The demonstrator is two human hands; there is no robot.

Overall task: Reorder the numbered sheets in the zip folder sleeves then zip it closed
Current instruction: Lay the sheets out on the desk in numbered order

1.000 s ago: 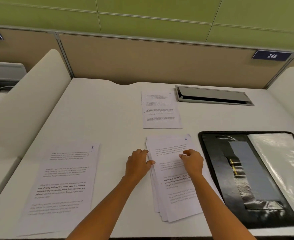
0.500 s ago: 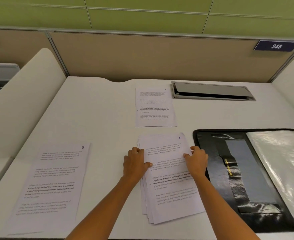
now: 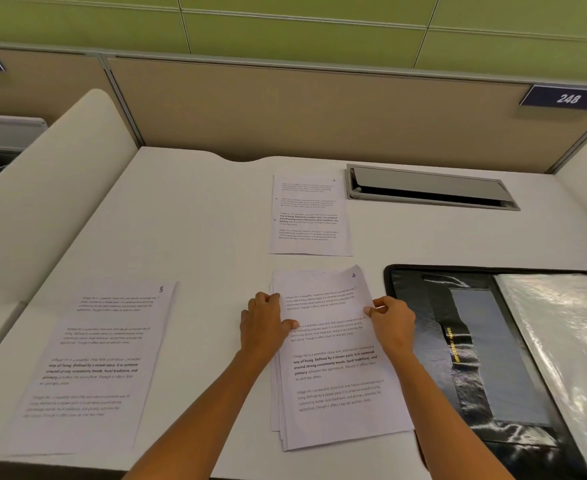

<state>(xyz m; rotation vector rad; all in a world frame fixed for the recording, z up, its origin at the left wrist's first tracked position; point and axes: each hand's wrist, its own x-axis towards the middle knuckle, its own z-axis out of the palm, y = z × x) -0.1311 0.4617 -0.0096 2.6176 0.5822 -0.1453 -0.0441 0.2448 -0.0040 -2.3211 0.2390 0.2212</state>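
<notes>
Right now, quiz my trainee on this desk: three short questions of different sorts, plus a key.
1. True or false: the black folder is zipped closed.
2. Which number is written on top of the stack that the left hand and right hand hold? A) 4 B) 8 C) 6
3. Fill in: the single sheet on the left side of the desk is marked ___.
Key: 1 false, it lies open. 2 A. 3 the number 8.

A grey cable hatch (image 3: pixel 430 187) sits in the white desk (image 3: pixel 188 216), beneath a "248" plate (image 3: pixel 567 98).
</notes>
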